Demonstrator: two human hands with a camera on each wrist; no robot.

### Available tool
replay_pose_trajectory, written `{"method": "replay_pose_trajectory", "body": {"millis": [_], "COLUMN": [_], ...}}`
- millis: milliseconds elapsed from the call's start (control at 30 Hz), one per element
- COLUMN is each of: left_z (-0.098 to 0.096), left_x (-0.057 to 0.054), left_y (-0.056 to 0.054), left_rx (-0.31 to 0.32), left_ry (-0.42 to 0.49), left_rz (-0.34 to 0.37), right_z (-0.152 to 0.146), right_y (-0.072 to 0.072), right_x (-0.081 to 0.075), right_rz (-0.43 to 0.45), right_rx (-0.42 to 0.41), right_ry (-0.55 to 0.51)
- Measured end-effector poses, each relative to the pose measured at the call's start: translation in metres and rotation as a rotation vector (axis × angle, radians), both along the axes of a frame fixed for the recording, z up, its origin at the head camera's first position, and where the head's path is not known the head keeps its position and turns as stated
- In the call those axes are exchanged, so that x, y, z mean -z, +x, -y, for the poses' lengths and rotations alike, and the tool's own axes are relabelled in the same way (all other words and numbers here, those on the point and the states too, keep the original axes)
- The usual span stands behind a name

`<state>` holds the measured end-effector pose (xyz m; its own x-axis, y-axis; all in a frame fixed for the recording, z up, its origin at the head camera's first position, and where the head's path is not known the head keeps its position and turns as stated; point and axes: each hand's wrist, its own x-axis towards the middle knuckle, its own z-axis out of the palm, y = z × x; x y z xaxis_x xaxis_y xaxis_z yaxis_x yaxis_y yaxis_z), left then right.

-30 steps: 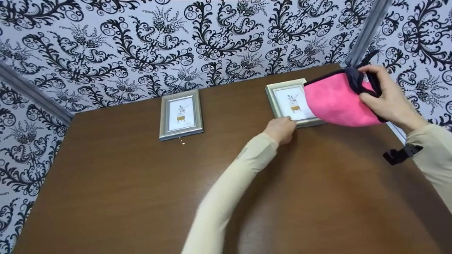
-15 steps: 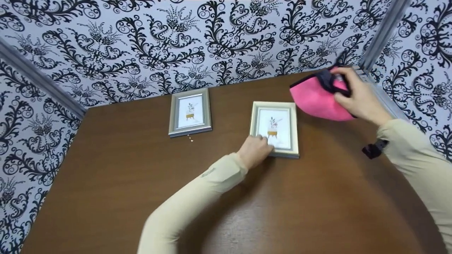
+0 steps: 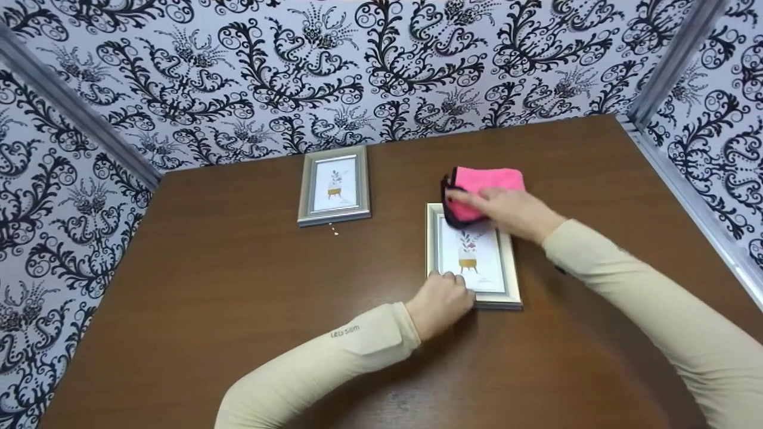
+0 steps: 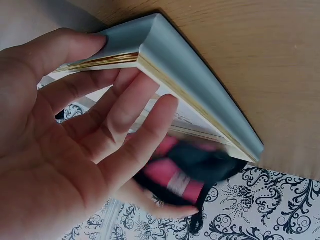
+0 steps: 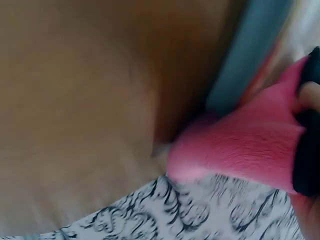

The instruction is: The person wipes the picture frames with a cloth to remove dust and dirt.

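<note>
Pink cloth [image 3: 492, 180] is held in the right grip [image 3: 517, 213], over the top end of the near frame [image 3: 511, 271], right of centre. That frame's lower left corner is pinched by the left grip [image 3: 442, 302]. Potted-plant print [image 3: 471, 262] is set inside; similar one's housed in the far frame [image 3: 306, 187], upper left of centre.

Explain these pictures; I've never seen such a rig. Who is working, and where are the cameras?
There is no machine, just a person working bare-handed. The wide picture comes from a camera on the head; the other two come from cameras on the left and right wrists. On a brown table, the left hand pinches a near corner of a picture frame. The right hand holds a pink, dark-edged cloth at the frame's far end. A second frame lies apart, with white specks before it.
</note>
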<state>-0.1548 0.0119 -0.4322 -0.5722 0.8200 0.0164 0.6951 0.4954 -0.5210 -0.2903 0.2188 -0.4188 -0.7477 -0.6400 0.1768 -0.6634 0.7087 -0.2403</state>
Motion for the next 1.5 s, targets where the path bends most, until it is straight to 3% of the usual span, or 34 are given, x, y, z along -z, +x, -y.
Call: {"method": "replay_pose_trajectory", "body": {"millis": [33, 100, 200, 467, 667, 733, 933, 1167, 1267, 1500], "left_z": [0.0, 0.001, 0.004, 0.007, 0.009, 0.011, 0.012, 0.014, 0.013, 0.01], "left_x": [0.0, 0.0, -0.001, -0.004, -0.003, -0.001, 0.003, 0.003, 0.003, 0.001], "left_y": [0.0, -0.001, -0.003, -0.001, 0.004, 0.004, 0.004, 0.004, 0.003, -0.001], "left_rx": [0.002, 0.009, 0.005, -0.073, -0.099, -0.098, -0.094, -0.105, -0.098, -0.056], "left_ry": [0.001, 0.008, 0.01, 0.004, -0.015, -0.005, -0.006, -0.006, -0.009, 0.029], "left_rz": [0.001, 0.002, 0.023, 0.069, 0.009, -0.013, -0.048, 0.0, 0.011, 0.009], "right_z": [0.001, 0.001, 0.0, 0.024, 0.064, 0.071, 0.048, -0.002, 0.001, 0.041], "right_y": [0.002, 0.003, 0.004, 0.006, -0.006, -0.008, -0.015, -0.024, -0.028, -0.041], "right_x": [0.004, 0.009, 0.012, 0.006, -0.002, -0.004, -0.007, -0.007, -0.009, -0.017], "right_rz": [-0.003, -0.189, -0.239, -0.018, 0.04, 0.052, 0.121, 0.187, 0.203, 0.273], "right_rx": [-0.032, -0.137, -0.134, -0.021, -0.147, -0.15, 0.021, 0.171, 0.172, 0.114], "right_ry": [0.013, 0.076, 0.05, 0.01, -0.039, -0.024, 0.107, 0.176, 0.164, 0.155]}}
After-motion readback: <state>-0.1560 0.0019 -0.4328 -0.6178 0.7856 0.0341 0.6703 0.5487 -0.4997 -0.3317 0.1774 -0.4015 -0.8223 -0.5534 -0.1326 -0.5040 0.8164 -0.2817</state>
